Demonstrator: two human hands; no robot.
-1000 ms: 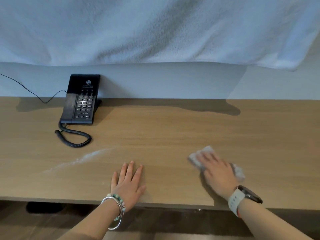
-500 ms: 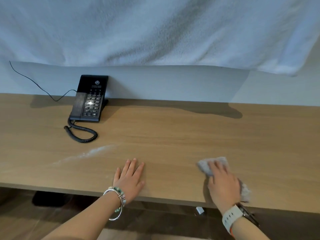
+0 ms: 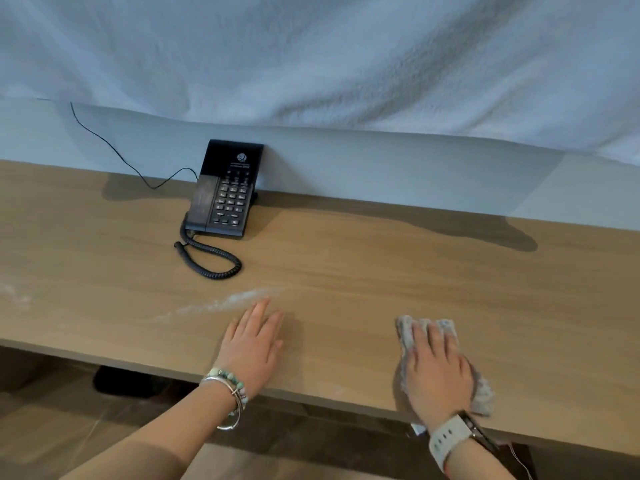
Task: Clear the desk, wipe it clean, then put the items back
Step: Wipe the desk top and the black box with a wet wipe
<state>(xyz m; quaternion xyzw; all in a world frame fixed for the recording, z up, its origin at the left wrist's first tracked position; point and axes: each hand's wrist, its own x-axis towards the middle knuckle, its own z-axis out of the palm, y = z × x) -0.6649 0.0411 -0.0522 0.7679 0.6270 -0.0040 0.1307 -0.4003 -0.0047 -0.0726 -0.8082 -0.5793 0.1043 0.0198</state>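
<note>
A long wooden desk (image 3: 398, 271) runs across the view. My right hand (image 3: 438, 372) presses flat on a grey cloth (image 3: 405, 332) near the desk's front edge, right of centre. To its left, my left hand (image 3: 254, 344) lies flat on the wood, fingers together and holding nothing. A streak of white dust (image 3: 225, 303) crosses the wood just beyond my left fingertips. A black desk phone (image 3: 225, 188) stands at the back against the wall, its coiled cord (image 3: 211, 259) looped in front of it.
A white textured cloth (image 3: 329, 57) hangs over the wall behind the desk. A thin black cable (image 3: 114, 147) runs from the phone up the wall at left. More white dust (image 3: 14, 296) marks the far left. A dark object (image 3: 121, 381) lies on the floor under the desk.
My right hand has drawn the cloth back toward the front edge and turned straighter. The view has shifted left, so the phone sits nearer the middle. My left hand stays planted.
</note>
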